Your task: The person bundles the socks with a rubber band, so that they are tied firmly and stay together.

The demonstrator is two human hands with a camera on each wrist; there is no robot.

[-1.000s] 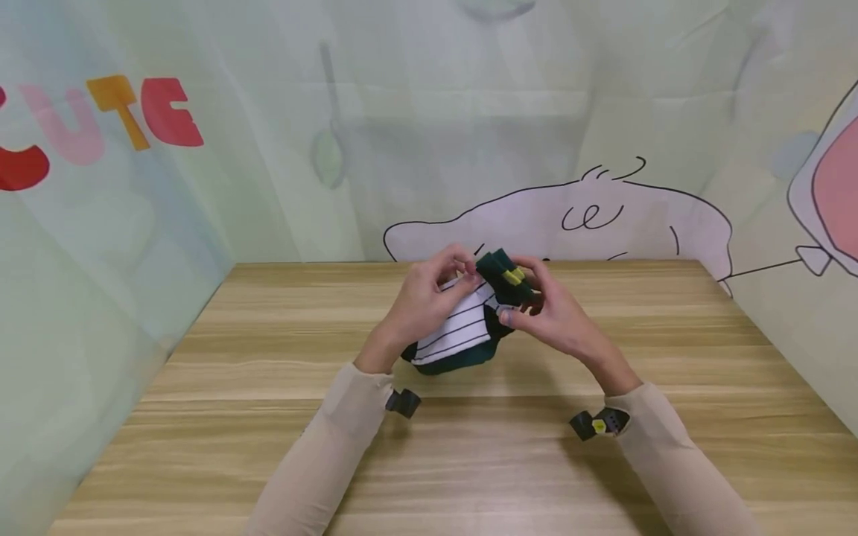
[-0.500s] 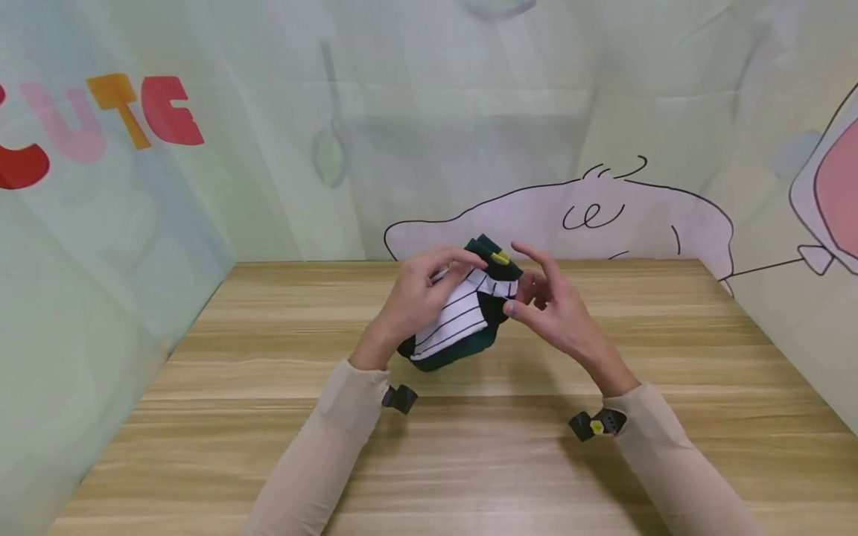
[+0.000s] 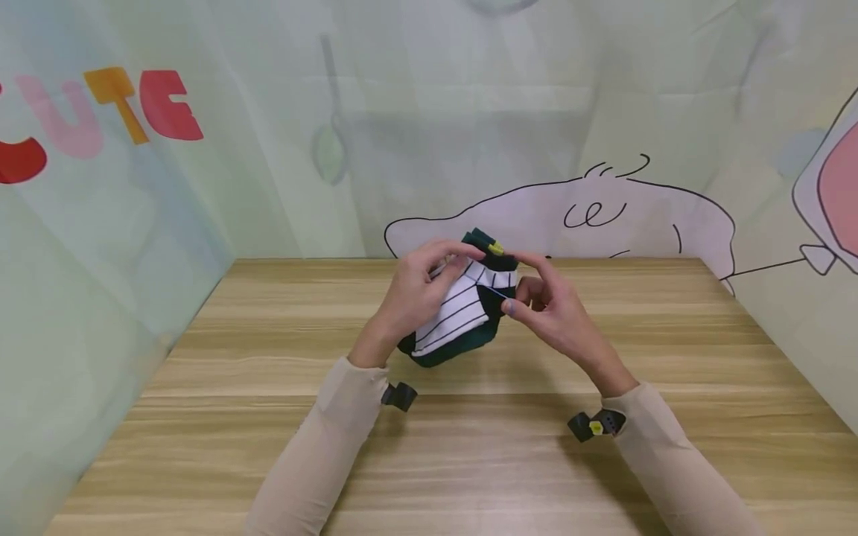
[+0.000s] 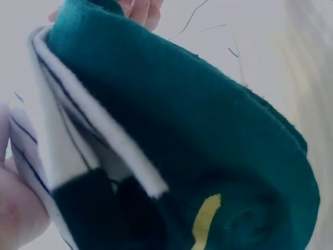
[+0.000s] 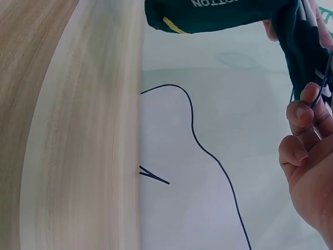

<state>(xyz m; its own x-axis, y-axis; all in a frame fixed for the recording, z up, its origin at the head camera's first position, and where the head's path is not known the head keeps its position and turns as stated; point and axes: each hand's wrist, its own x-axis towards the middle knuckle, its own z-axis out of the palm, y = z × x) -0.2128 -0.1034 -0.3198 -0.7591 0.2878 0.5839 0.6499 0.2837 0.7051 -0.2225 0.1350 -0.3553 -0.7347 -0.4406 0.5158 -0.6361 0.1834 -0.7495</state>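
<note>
A folded pair of socks (image 3: 456, 316), dark green with white black-striped parts and black patches, is held above the table. My left hand (image 3: 412, 294) grips the striped part, its thumb in front and index finger near the upper edge. My right hand (image 3: 563, 320) pinches a thin dark cord (image 3: 496, 292) that runs to the socks; its index finger reaches to their upper edge. The cord (image 5: 326, 78) appears as a loop in the right wrist view. White lettering and a yellow stripe mark the green sock (image 5: 223, 15) there. Close up, the left wrist view shows the green fabric (image 4: 208, 120).
A wood-grain table (image 3: 469, 454) lies beneath both hands. Behind it hangs a printed cloth backdrop (image 3: 436, 149) with coloured letters and a line-drawn animal. Small black wrist cameras (image 3: 400, 396) sit at both cuffs.
The socks have tilted and shifted slightly up and left. My right hand has let go of the green upper part and now pinches the cord, its index finger stretched out to the socks.
</note>
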